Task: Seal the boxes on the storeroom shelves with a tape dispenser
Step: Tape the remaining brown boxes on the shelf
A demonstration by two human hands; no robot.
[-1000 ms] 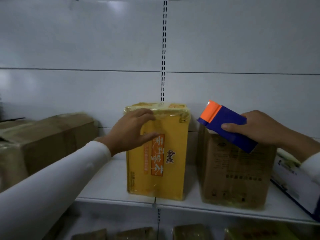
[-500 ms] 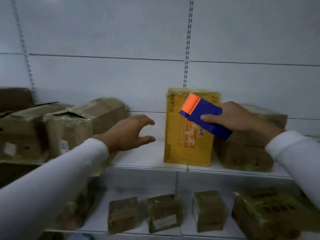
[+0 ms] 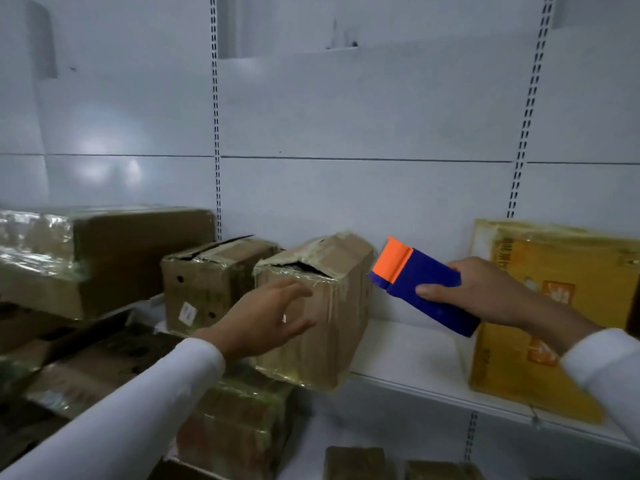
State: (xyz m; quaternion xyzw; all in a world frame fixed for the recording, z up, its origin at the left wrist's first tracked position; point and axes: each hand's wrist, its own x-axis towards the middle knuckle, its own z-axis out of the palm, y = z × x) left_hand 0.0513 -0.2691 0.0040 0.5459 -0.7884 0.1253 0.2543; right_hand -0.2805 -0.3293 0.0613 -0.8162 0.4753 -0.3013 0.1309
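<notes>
A brown cardboard box [image 3: 343, 306] with a torn, gaping top flap stands on the white shelf [image 3: 408, 355] at centre. My left hand [image 3: 266, 317] hovers spread in front of its near face, holding nothing. The blue tape dispenser [image 3: 422, 289] with an orange end is gripped in my right hand [image 3: 485, 292], just right of that box, orange end pointing up and left. A second brown box [image 3: 211, 275] with a lifted flap sits to its left. Farther right stands a yellow carton [image 3: 550, 313].
A large plastic-wrapped box [image 3: 100, 254] fills the far left of the shelf. Wrapped boxes [image 3: 239, 424] are stacked below it, and small boxes [image 3: 356, 462] sit on the lower shelf. Slotted uprights [image 3: 215, 133] run down the white back panel.
The view has swung left: the yellow carton now lies at the far right. My left hand has left it and reached the torn brown box. The dispenser moved left with my right hand.
</notes>
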